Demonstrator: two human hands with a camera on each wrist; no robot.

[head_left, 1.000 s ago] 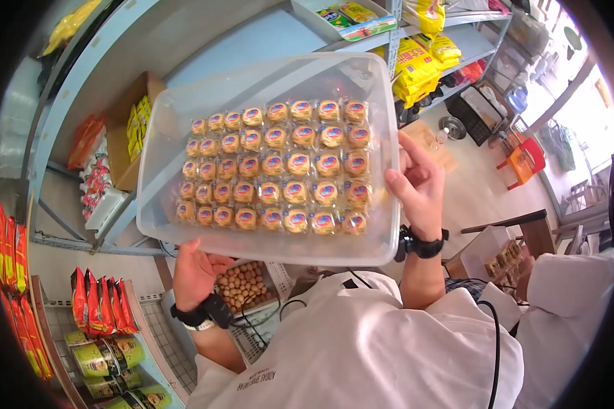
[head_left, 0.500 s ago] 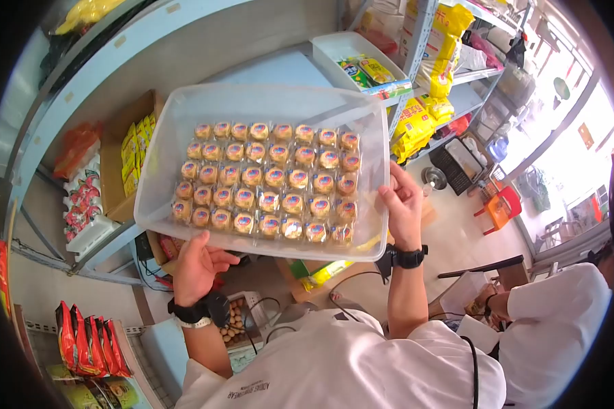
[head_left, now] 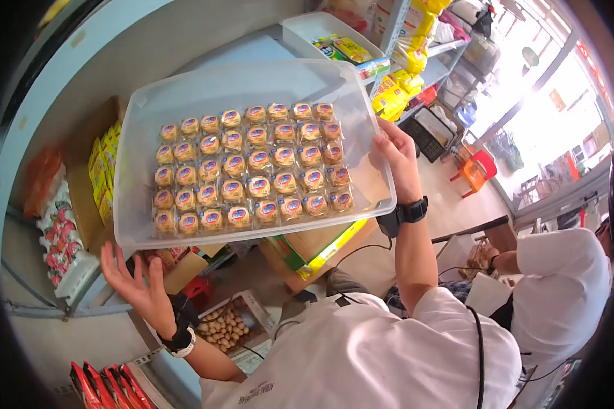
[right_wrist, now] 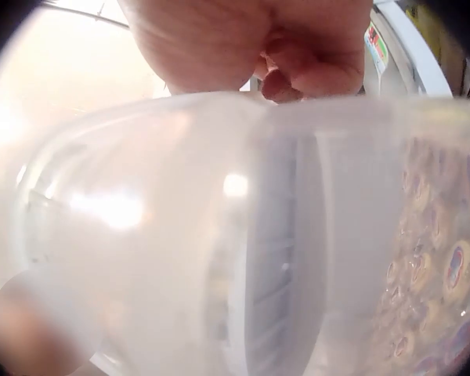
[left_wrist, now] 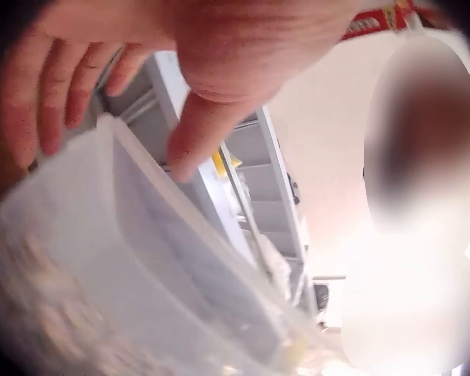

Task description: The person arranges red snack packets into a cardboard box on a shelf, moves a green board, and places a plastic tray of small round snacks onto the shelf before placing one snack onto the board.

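Clear bin of wrapped cakes raised toward the shelves, 1 hand gripping it and 1 hand spread beneath.

Nearest, the left hand (head_left: 133, 279) is palm up with its fingers spread under the near left corner of the bin (head_left: 252, 82); whether it touches the rim I cannot tell. The right hand (head_left: 392, 153) pinches the right rim, thumb over the edge. The bin is in the air, tilted, in front of the shelves. It looks thin and bendy, light but wide, so it likely sags when held at 1 side; both short ends under the rim seem the safest hold. Inside, 5 rows of cakes (head_left: 252, 167) lie loose in slick wrappers, soft and likely to slide. Behind, a cardboard box (head_left: 102, 170) holds yellow packets, and a white tray (head_left: 320, 31) holds a few packets.
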